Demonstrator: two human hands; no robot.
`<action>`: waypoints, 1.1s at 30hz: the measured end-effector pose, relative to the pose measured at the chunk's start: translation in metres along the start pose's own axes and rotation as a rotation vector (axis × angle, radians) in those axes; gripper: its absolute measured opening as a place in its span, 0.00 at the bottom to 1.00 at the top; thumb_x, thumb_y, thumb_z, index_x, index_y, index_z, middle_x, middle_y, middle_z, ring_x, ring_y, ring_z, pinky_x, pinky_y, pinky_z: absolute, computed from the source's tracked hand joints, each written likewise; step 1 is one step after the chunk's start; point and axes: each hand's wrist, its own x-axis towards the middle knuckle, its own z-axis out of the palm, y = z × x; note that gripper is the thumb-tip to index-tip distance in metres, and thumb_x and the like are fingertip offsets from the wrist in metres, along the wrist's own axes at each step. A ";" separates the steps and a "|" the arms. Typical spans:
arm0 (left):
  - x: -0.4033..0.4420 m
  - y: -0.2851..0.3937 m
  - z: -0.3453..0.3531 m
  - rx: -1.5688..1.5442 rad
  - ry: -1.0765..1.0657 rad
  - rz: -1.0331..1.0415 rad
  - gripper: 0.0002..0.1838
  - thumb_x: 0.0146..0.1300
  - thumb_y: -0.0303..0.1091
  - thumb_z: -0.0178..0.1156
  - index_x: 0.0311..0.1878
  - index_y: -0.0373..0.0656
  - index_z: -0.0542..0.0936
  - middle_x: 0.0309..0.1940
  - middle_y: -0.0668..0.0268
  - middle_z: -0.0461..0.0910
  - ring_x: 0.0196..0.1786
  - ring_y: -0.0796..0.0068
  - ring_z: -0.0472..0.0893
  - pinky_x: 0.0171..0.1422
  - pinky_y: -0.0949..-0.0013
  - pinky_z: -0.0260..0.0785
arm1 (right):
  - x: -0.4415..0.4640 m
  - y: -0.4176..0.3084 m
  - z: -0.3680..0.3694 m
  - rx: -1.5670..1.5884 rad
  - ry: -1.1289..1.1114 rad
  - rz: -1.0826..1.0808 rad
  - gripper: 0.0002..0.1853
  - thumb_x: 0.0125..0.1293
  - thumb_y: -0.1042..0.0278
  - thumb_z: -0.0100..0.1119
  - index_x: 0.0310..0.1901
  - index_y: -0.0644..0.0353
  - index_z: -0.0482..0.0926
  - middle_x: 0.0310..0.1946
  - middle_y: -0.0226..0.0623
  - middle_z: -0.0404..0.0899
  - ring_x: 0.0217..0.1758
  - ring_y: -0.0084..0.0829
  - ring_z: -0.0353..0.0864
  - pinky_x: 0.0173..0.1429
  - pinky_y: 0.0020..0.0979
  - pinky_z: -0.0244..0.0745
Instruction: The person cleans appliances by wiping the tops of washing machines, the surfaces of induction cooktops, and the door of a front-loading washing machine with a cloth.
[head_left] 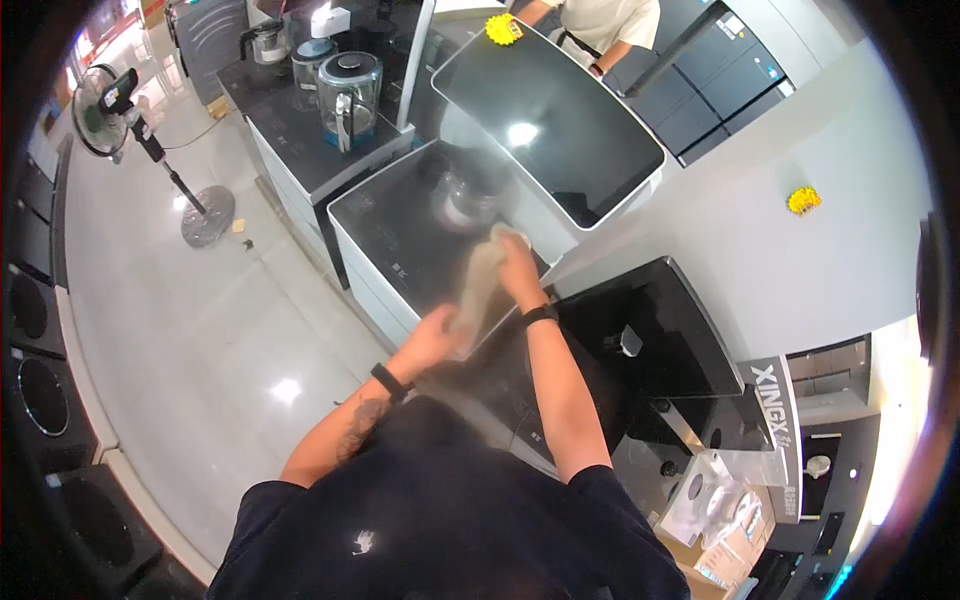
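A beige cloth (480, 283) hangs between my two hands over the near edge of a dark-topped counter (385, 225). My right hand (516, 268) grips its upper end, fingers closed. Lower and to the left, my left hand (430, 335) has its fingers closed at the cloth's other end. A clear, blurred glass vessel (467, 200) is on the counter just beyond the cloth. To the right of the counter stands a white-edged unit with a glossy black top (560, 120).
A clear jug (349, 95) and a glass kettle (266, 42) stand on the far counter. At the left is a standing fan (150, 140). A black panel (650, 330) lies right of my forearm. Another person (605, 25) is behind the glossy unit. An open carton (735, 555) sits lower right.
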 end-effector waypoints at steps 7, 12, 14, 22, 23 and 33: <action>0.011 0.003 -0.018 0.065 0.052 -0.047 0.21 0.66 0.35 0.65 0.57 0.33 0.75 0.48 0.60 0.82 0.52 0.72 0.79 0.58 0.67 0.72 | 0.027 -0.003 0.025 -0.025 -0.048 -0.006 0.27 0.56 0.84 0.52 0.60 0.65 0.75 0.64 0.56 0.73 0.73 0.54 0.66 0.77 0.44 0.60; 0.011 -0.027 -0.022 0.025 0.146 0.014 0.23 0.63 0.40 0.67 0.57 0.35 0.78 0.47 0.54 0.83 0.51 0.62 0.82 0.56 0.61 0.73 | 0.039 0.000 0.033 -0.019 -0.080 -0.099 0.26 0.54 0.84 0.54 0.58 0.64 0.75 0.62 0.56 0.74 0.71 0.55 0.67 0.75 0.45 0.62; 0.011 -0.023 -0.026 0.046 0.160 0.009 0.24 0.63 0.40 0.67 0.57 0.35 0.77 0.47 0.54 0.83 0.51 0.63 0.81 0.56 0.61 0.73 | 0.044 -0.006 0.032 0.004 -0.074 -0.112 0.25 0.53 0.84 0.55 0.57 0.64 0.76 0.61 0.56 0.74 0.70 0.56 0.68 0.74 0.46 0.63; 0.006 -0.017 -0.031 0.026 0.174 -0.025 0.18 0.67 0.34 0.64 0.56 0.34 0.75 0.46 0.62 0.81 0.50 0.74 0.79 0.57 0.69 0.72 | 0.066 -0.006 0.054 0.012 -0.116 -0.168 0.26 0.53 0.84 0.54 0.57 0.66 0.75 0.61 0.57 0.74 0.69 0.56 0.69 0.74 0.47 0.63; 0.008 -0.016 -0.032 0.054 0.191 -0.025 0.18 0.68 0.34 0.64 0.55 0.34 0.75 0.46 0.62 0.81 0.50 0.74 0.79 0.57 0.69 0.71 | 0.067 -0.007 0.055 -0.012 -0.140 -0.140 0.26 0.54 0.84 0.55 0.58 0.66 0.75 0.61 0.56 0.74 0.69 0.56 0.69 0.73 0.47 0.64; 0.026 -0.013 -0.008 0.094 0.076 -0.156 0.17 0.71 0.38 0.62 0.55 0.34 0.75 0.38 0.63 0.81 0.35 0.76 0.80 0.40 0.70 0.74 | 0.045 0.006 0.008 -0.148 -0.061 -0.041 0.26 0.58 0.79 0.58 0.61 0.64 0.74 0.66 0.54 0.72 0.71 0.53 0.68 0.76 0.45 0.63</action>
